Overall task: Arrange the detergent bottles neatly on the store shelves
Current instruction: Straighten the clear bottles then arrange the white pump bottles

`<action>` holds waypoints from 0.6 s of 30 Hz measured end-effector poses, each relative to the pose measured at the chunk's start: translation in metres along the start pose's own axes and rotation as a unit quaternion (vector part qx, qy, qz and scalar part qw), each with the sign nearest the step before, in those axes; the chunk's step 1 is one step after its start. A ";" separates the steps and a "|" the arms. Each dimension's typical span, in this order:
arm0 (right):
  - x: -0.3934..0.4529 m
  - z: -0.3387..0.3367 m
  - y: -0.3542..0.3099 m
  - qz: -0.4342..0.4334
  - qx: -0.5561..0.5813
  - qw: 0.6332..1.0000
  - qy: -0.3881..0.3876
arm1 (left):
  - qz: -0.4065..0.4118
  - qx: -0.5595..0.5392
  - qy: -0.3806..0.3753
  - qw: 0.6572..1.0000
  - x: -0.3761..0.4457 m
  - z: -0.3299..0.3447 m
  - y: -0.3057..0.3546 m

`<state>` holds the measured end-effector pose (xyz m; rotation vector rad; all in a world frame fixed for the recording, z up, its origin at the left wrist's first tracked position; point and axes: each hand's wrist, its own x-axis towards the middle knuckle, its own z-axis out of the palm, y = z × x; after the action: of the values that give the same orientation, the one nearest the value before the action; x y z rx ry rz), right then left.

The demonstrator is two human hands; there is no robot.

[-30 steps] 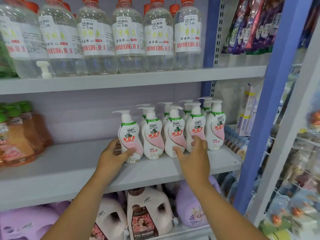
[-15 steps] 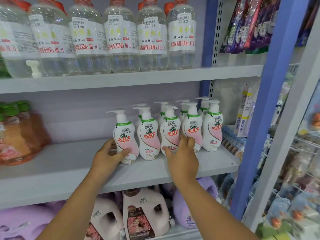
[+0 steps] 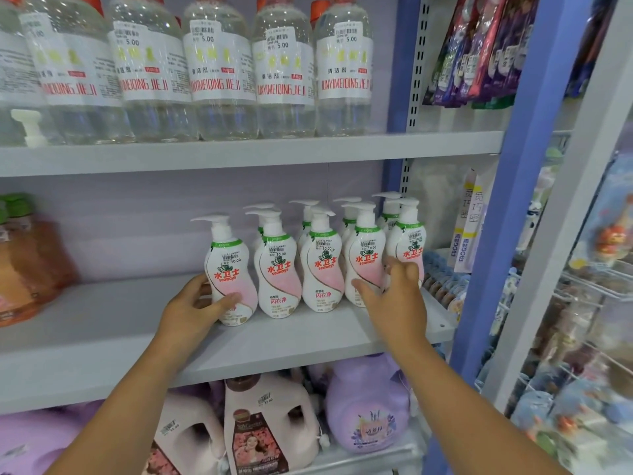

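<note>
Grips the leftmost front-row pump bottle (image 3: pixel 230 269) on the middle shelf (image 3: pixel 102 337) with the left hand (image 3: pixel 195 310), thumb across its label, and clasps the fourth bottle (image 3: pixel 364 255) with the right hand (image 3: pixel 394 299), fingers curled round its side.

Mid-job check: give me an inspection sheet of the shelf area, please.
Surface: grey middle shelf, level.
Job's things: white-and-pink pump bottles upright, five in front, more behind.
Clutter: loose white pump head on the top shelf.
Grippers: left hand grips the leftmost pump bottle; right hand holds the fourth pump bottle low down.
Cables: nothing seen.
Surroundings: clear bottles above, orange bottles left, jugs below, hanging packets right.
</note>
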<state>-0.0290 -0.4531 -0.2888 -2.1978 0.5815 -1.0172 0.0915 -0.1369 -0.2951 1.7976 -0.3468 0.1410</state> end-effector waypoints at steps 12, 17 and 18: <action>0.011 -0.014 0.017 -0.018 0.074 0.989 0.126 | 0.001 0.021 0.004 1.000 0.001 0.000 -0.005; 0.043 -0.023 0.035 0.110 0.096 0.989 -0.017 | 0.001 0.047 0.005 0.999 -0.004 -0.002 0.000; 0.044 -0.022 0.038 0.109 0.102 0.988 -0.029 | 0.001 0.051 0.004 0.999 -0.004 -0.002 0.001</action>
<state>-0.0243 -0.5145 -0.2823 -1.9323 0.6449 -0.8550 0.0873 -0.1349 -0.2952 1.8962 -0.3396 0.1697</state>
